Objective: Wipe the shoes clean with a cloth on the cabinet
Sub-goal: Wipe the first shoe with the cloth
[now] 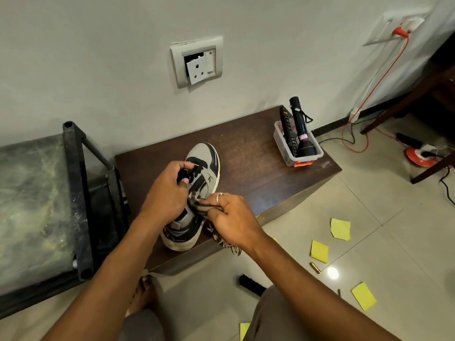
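A grey and black sneaker (205, 156) lies on the dark brown cabinet (258, 153), toe pointing toward the wall and heel near the front edge. My left hand (167, 188) grips the shoe at its black laces and tongue. My right hand (234, 217) holds a striped, fringed cloth (200, 205) pressed against the shoe's right side near the ankle opening; the cloth's fringe hangs below my wrist over the cabinet's edge. Only one shoe is in view.
A clear plastic box (283, 143) holding a black torch and a remote stands at the cabinet's far right. A black metal frame with a marbled top (29, 193) stands on the left. Yellow paper notes (340, 228), a black brush (251, 284) and cables lie on the tiled floor.
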